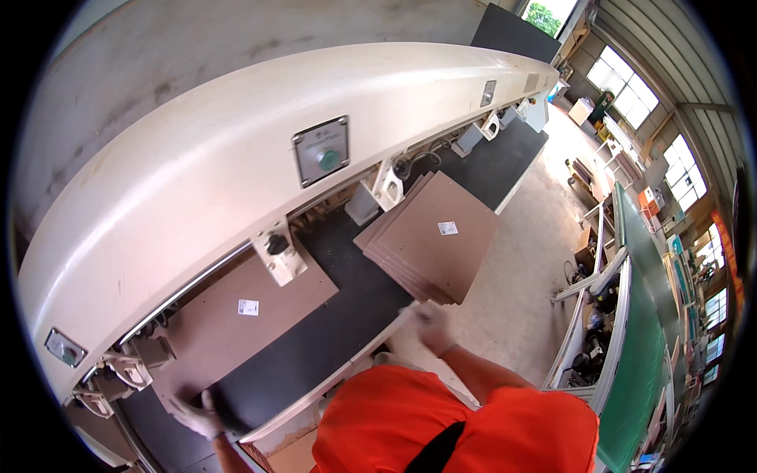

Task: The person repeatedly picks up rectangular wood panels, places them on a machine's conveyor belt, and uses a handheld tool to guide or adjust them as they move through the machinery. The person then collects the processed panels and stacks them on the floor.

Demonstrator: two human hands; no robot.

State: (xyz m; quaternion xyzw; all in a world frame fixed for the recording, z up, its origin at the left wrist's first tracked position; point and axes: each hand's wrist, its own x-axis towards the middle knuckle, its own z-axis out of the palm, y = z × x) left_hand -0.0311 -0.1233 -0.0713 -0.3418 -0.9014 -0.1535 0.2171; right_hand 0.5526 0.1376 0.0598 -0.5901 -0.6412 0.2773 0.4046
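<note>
A flat brown panel (251, 293) with a white label lies on the machine's black bed (315, 335), partly under the long cream beam. My left hand (199, 416), in a pale glove, is at the near left end of this panel. Its thumb and fingers are apart, and whether they touch the panel is hard to tell. To the right, a slightly fanned stack of brown panels (473, 236) overhangs the bed's front edge, a white label on its top one. My right hand (432, 325), also gloved and blurred, is just below the stack's near corner; its fingers are smeared.
The cream machine beam (236, 126) runs above the bed, with a green button (328, 160) on a metal plate. White brackets (280, 252) hang beneath it. Concrete floor (520, 268) lies to the right, then a green-topped conveyor table (639, 394) with a metal frame.
</note>
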